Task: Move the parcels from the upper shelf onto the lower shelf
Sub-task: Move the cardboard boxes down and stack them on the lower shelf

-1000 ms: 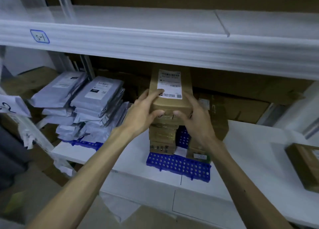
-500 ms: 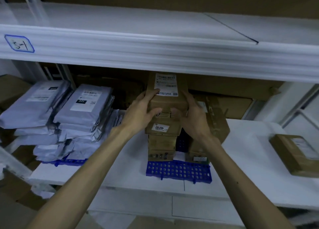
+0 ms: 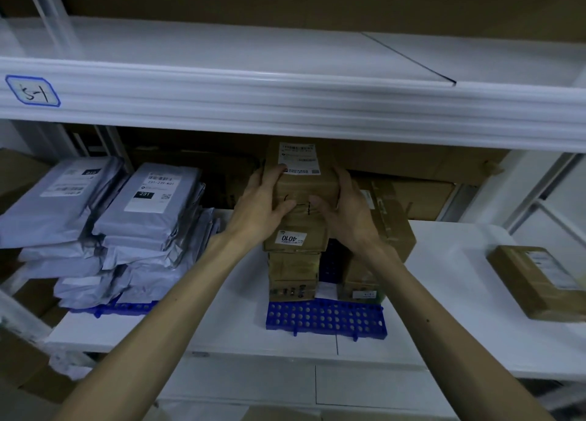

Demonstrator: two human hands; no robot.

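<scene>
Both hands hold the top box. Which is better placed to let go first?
Left, probably. The left hand grips the top box on its open side, with free space toward the grey mailers. The right hand sits between that box and the brown carton beside it.

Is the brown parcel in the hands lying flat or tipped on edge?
Flat: the top parcel lies label-up on the stack of brown boxes, left hand and right hand gripping its sides.

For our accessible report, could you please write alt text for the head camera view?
A left hand and right hand grip a brown parcel atop a stack of boxes on the lower shelf; grey mailer bags lie alongside.
</scene>
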